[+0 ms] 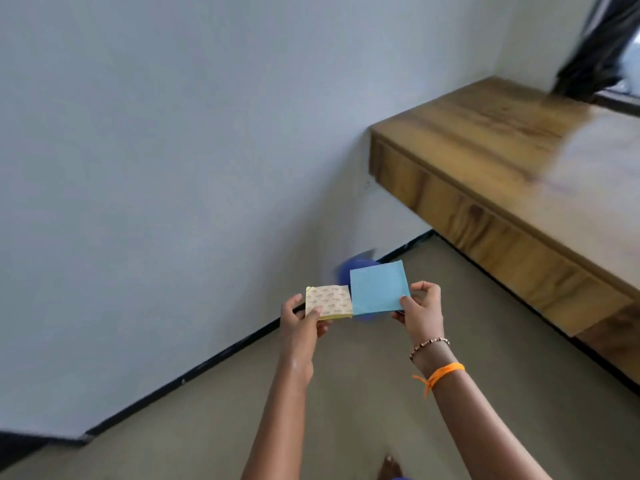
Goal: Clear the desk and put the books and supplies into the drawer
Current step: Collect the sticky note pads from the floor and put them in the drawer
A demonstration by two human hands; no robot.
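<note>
A bare foot (389, 468) stands on the floor (363, 375). Left hand (300, 318) pinches a yellow sticky-note pad (329, 302); right hand (420, 311) pinches a blue sticky-note pad (378, 288), left of the wooden table (512, 157).

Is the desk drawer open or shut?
Shut. The drawer front sits flush under the desk top, with no gap or inside showing. Both pads are in hand, away from it.
</note>
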